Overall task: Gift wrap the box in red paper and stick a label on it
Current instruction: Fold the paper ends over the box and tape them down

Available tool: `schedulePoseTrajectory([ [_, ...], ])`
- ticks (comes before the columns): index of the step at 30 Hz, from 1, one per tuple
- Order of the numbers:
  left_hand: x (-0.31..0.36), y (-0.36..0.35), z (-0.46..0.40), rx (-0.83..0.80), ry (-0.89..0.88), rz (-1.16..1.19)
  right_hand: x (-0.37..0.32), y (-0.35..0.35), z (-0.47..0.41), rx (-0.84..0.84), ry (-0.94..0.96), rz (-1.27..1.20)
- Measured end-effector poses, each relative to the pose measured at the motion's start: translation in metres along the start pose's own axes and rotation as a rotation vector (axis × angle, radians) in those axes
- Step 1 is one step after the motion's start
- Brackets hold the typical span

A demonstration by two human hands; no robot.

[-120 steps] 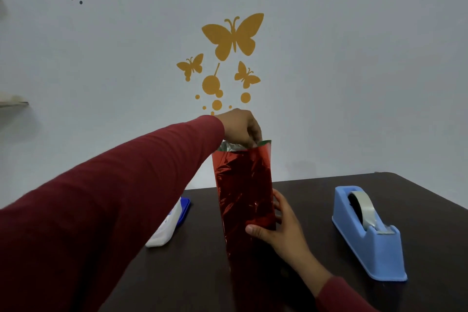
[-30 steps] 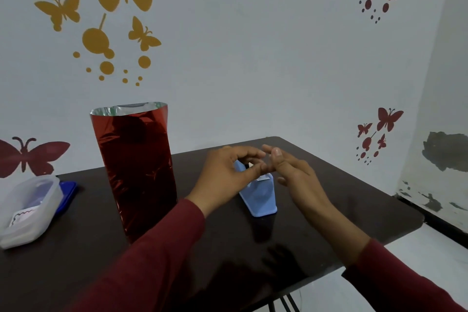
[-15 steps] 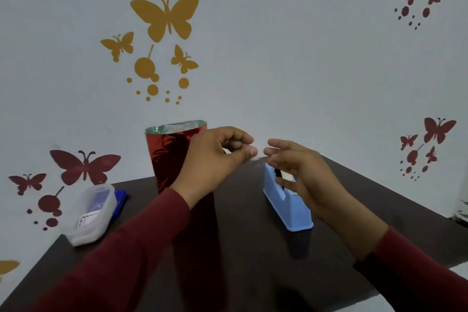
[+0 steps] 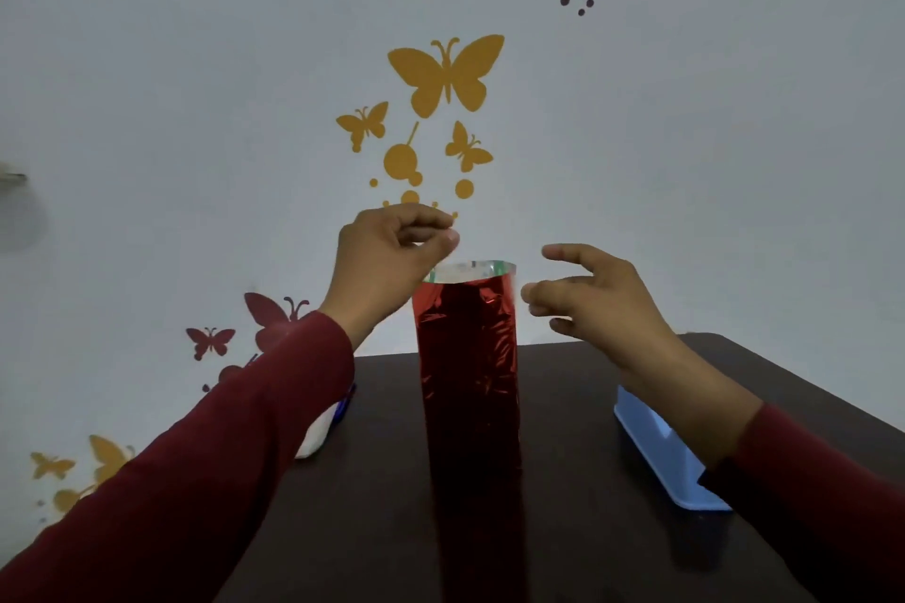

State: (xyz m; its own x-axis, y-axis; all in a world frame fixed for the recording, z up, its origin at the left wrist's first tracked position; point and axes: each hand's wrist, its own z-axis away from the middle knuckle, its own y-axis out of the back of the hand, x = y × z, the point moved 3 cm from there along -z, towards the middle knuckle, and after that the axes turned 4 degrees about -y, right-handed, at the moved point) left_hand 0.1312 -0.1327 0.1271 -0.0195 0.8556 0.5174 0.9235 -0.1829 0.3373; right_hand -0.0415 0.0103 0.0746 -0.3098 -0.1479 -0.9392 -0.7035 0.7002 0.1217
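My left hand [image 4: 387, 260], pinching something too small to identify, hovers just above-left of the upright red-wrapped box's [image 4: 467, 372] open top; my right hand [image 4: 595, 304], fingers loosely spread, waits beside it.

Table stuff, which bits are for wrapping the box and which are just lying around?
For the job:
- red-wrapped box, upright, top open
- blue tape dispenser
- left hand, fingers pinched together
- right hand, open

Lying about:
- white and blue container, mostly hidden
- dark table
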Motion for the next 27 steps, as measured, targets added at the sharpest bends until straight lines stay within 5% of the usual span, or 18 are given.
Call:
schedulePoseTrajectory([
  [5, -0.078, 0.016, 0.020, 0.186, 0.304, 0.049, 0.004, -0.008, -0.026, 0.058, -0.189, -0.303],
  [10, -0.116, -0.019, 0.040, -0.079, 0.660, 0.401, 0.023, -0.017, -0.050, 0.152, -0.338, -0.565],
  [16, -0.107, -0.033, 0.025, -0.310, 0.642, 0.419, 0.043, -0.028, -0.061, 0.070, -0.435, -0.706],
  [27, -0.104, -0.039, 0.016, -0.393, 0.612, 0.342, 0.028, -0.026, -0.063, 0.068, -0.357, -0.569],
])
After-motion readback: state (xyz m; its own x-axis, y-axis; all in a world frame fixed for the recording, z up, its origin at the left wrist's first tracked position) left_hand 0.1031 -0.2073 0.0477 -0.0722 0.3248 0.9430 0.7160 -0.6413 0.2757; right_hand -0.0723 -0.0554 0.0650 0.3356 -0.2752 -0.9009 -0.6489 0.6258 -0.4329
